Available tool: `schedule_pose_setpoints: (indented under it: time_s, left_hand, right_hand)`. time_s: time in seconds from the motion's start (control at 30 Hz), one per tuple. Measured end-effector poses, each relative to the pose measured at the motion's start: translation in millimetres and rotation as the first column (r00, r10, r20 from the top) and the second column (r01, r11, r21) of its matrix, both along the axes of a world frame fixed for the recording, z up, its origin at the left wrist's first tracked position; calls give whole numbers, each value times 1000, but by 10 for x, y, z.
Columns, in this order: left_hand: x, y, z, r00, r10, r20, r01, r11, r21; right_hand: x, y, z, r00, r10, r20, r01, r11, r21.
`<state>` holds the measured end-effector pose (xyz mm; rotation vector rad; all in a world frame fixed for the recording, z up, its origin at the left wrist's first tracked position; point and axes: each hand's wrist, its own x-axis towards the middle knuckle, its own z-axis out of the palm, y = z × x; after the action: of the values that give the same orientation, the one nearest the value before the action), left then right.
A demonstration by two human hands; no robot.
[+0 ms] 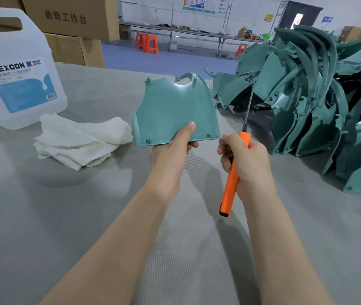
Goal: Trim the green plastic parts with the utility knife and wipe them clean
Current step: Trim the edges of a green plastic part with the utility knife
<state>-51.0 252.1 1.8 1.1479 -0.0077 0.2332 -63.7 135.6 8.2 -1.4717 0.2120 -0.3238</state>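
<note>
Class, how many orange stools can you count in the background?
3 stools: two side by side right of the cardboard boxes, the third further right, just behind the pile of green parts. More may be hidden behind that pile.

Your bare forearms reach forward side by side. Your left hand (170, 150) pinches the green part (175, 106) at its near edge, thumb on top and fingers beneath. Your right hand (248, 160) curls round the utility knife (230, 190), knuckles up, with the blade pointing away.
</note>
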Motion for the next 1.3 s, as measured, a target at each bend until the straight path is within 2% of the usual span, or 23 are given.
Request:
schedule_pose_setpoints:
  time_s: [0.13, 0.33, 0.57, 0.63, 0.73, 0.77, 0.83, 0.9, 1.0, 1.07, 1.17, 1.3]
  left_hand:
    - [-1, 8, -3, 1000, 1, 8, -1, 1000, -9]
    - [-9, 5, -22, 999, 26, 20, -28, 997, 70]
    - [-47, -6, -18, 999, 1, 35, -8, 978, 208]
    - [-20, 64, 23, 997, -78, 6, 76, 984, 158]
    - [59, 282, 119, 953, -304, -2, 303, 950, -68]
    - [70, 334, 134, 937, -349, -9, 347, 934, -91]
    - [75, 361, 130, 934, -349, -75, 346, 937, -44]
    - [71, 323, 96, 960, -261, -100, 270, 958, 91]
    - [64, 293, 83, 982, -174, -73, 184, 966, 184]
    - [72, 310, 93, 984, -153, -86, 165, 975, 146]
    - [90, 351, 101, 983, -137, -119, 146, 986, 78]
    - [95, 358, 112, 962, -199, -185, 181, 978, -107]
  right_hand:
    - [18, -66, -13, 995, -99, 10, 99, 995, 4]
    - [19, -7, -24, 993, 118, -19, -117, 993, 26]
    - [17, -10, -22, 996, 72, -55, -64, 988, 137]
    - [23, -44, -26, 998, 15, -58, -6, 988, 154]
    - [34, -147, -21, 994, -90, -55, 98, 982, 162]
    - [37, -175, -20, 992, -118, -50, 124, 983, 137]
    - [43, -194, -23, 990, -138, -11, 139, 988, 61]
    - [48, -171, -27, 991, -127, 50, 126, 992, 5]
    - [44, -162, -34, 991, -117, 71, 112, 991, 72]
    - [34, -203, -29, 987, -151, 54, 140, 975, 170]
    - [30, -256, -25, 975, -218, 43, 203, 952, 228]
    - [42, -204, -43, 980, -166, 109, 152, 980, 125]
